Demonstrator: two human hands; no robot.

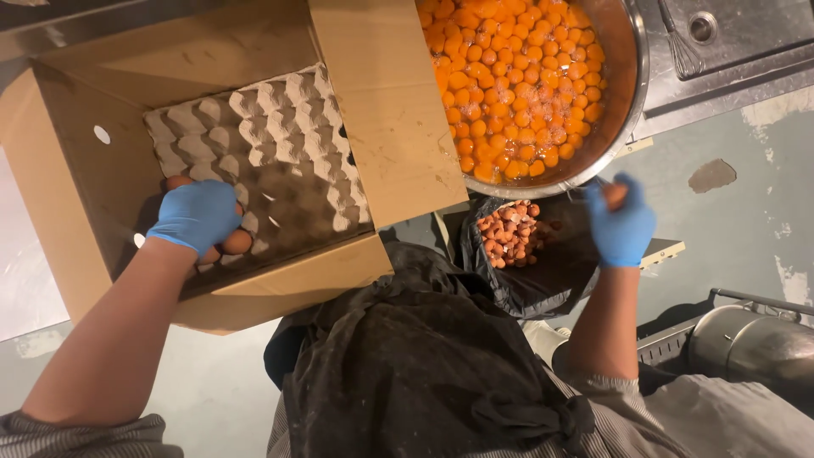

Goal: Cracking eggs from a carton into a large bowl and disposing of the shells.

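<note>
- Brown eggs [231, 242] in the grey egg tray [280, 161] are gripped by the gloved left hand [197, 215].
- One egg [614, 195] is held closed in the gloved right hand [621, 222], beside the metal bowl [632, 76] of yolks [513, 80].

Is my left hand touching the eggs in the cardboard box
Touching. The head view shows the gloved left hand lying on the brown eggs in the tray, fingers over them with no gap.

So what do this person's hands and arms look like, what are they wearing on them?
Both hands wear thin, snug blue disposable gloves that end at the wrist: left hand, right hand. The forearms are bare below the gloves. Near the elbows, pushed-up sleeves of a grey, finely striped fabric show at the bottom edge. No watch, jewellery or markings are visible.
</note>
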